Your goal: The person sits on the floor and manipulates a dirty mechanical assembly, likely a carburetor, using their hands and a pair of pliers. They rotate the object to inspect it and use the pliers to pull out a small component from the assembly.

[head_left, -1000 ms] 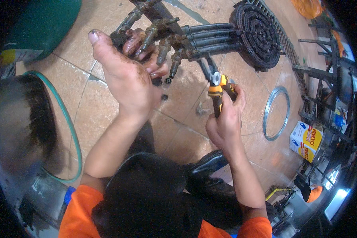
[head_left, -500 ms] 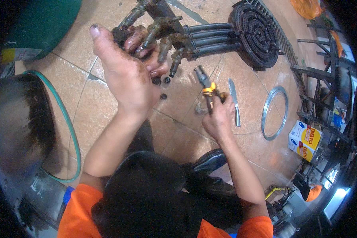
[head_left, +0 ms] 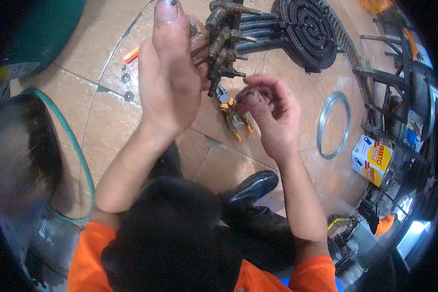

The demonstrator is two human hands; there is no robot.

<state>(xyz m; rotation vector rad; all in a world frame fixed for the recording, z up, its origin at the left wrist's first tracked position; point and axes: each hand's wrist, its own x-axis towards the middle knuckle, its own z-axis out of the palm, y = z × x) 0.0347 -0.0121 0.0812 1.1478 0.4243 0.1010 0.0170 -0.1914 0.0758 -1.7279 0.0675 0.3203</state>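
My left hand [head_left: 173, 73] is wrapped around a grimy gas valve manifold [head_left: 224, 46], with several brass valves and thin stems pointing right. It is held up in front of a round black burner [head_left: 306, 31] with parallel black pipes, which lies on the floor. To the right of the lowest valve is my right hand [head_left: 275, 109], its dirty fingers curled in toward the thumb. Whatever may be between those fingertips is hidden. Black-and-yellow pliers [head_left: 234, 119] with open handles lie on the tiles below the manifold, just left of my right hand.
Washers [head_left: 126, 87] and an orange stick-like piece [head_left: 131, 54] lie left of my left hand. A coil of wire [head_left: 334, 125] and a yellow-white box [head_left: 371, 160] are at right. A green hose [head_left: 78, 141] curves past a dark drum [head_left: 24, 146]; black metal racks [head_left: 394, 117] line the far right.
My right hand has let go of the pliers, which now lie on the floor, and has moved up toward the valves. My left hand has turned the manifold and shifted it right.
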